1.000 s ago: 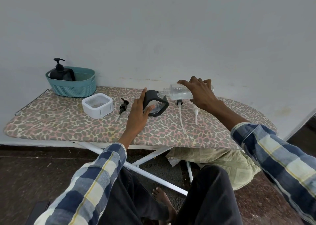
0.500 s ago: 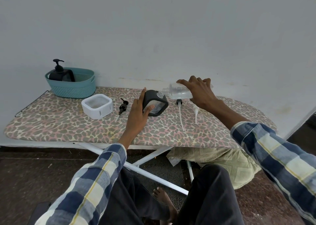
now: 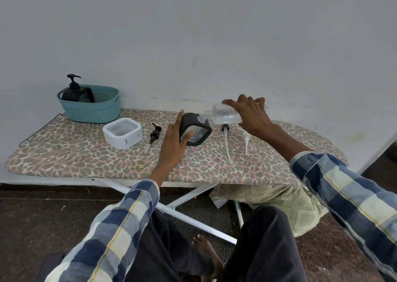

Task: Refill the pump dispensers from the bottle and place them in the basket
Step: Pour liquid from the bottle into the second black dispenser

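Little has changed over the last second: the right hand (image 3: 250, 115) still grips the clear bottle (image 3: 225, 116) tipped sideways, neck at the mouth of the black dispenser (image 3: 194, 129), which the left hand (image 3: 174, 144) steadies with curled fingers at the counter's (image 3: 75, 153) centre. Pouring seems ongoing; the basket (image 3: 92, 107) waits at ten o'clock.

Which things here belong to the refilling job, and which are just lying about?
Job: clear bottle in right hand; black dispenser steadied by left hand; white dispenser; three loose pumps; teal basket holding a filled dispenser.
Lying about: cushion; dark object on floor.
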A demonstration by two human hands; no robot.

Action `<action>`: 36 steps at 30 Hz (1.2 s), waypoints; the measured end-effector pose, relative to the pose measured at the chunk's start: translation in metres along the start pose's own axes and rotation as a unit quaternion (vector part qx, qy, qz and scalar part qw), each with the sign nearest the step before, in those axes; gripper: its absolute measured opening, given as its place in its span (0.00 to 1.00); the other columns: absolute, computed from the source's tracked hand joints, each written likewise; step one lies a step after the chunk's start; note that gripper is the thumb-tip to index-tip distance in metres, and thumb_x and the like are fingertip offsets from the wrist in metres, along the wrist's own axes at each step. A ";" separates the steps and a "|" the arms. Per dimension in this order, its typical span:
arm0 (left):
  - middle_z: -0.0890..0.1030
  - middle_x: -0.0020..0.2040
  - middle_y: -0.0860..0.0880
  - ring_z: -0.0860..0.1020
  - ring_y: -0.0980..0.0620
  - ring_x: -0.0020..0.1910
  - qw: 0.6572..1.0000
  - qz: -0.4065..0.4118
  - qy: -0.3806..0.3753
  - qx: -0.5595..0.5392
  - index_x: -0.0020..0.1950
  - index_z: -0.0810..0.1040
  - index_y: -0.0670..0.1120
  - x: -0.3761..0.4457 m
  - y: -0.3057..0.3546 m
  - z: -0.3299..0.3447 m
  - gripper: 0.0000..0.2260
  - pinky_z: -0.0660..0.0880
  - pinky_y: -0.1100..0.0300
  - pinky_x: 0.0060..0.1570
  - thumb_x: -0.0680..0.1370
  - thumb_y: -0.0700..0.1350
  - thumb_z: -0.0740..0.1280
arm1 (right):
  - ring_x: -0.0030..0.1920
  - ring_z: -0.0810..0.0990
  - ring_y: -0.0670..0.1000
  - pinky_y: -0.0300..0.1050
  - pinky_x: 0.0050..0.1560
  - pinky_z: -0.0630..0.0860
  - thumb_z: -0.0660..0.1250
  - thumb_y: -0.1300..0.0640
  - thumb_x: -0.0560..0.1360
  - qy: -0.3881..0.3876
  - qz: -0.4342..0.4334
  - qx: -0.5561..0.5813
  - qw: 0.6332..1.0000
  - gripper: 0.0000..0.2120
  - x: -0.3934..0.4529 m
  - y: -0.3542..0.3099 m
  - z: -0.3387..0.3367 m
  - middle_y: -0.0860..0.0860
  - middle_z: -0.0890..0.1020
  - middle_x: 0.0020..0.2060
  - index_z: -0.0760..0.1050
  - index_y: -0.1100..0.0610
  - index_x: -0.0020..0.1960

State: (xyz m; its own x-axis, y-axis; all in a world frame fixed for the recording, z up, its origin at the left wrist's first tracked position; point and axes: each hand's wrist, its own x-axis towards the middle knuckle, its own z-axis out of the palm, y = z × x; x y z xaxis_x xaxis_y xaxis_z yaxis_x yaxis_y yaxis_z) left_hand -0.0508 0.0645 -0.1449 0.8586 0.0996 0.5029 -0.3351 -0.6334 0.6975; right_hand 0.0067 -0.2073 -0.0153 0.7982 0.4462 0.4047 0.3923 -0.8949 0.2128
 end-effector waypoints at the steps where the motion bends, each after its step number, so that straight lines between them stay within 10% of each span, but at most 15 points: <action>1: 0.74 0.67 0.45 0.79 0.44 0.60 1.000 0.000 0.000 -0.001 0.86 0.47 0.66 0.000 0.000 0.000 0.32 0.80 0.42 0.59 0.87 0.61 0.61 | 0.57 0.78 0.59 0.62 0.63 0.66 0.75 0.68 0.71 0.000 0.000 0.000 1.000 0.44 0.000 0.000 0.000 0.55 0.76 0.58 0.64 0.40 0.78; 36: 0.74 0.68 0.45 0.79 0.44 0.61 1.000 0.000 0.001 -0.002 0.86 0.47 0.67 0.001 -0.002 0.001 0.32 0.81 0.42 0.59 0.86 0.61 0.61 | 0.56 0.78 0.58 0.62 0.63 0.65 0.75 0.68 0.71 -0.001 0.004 0.001 1.000 0.44 -0.002 -0.002 -0.001 0.55 0.76 0.58 0.64 0.39 0.78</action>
State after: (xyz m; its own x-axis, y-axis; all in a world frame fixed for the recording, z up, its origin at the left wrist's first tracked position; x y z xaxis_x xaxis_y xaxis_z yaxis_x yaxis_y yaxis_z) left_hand -0.0488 0.0654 -0.1457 0.8574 0.1016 0.5044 -0.3368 -0.6303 0.6995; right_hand 0.0039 -0.2065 -0.0158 0.8021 0.4389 0.4049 0.3869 -0.8985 0.2075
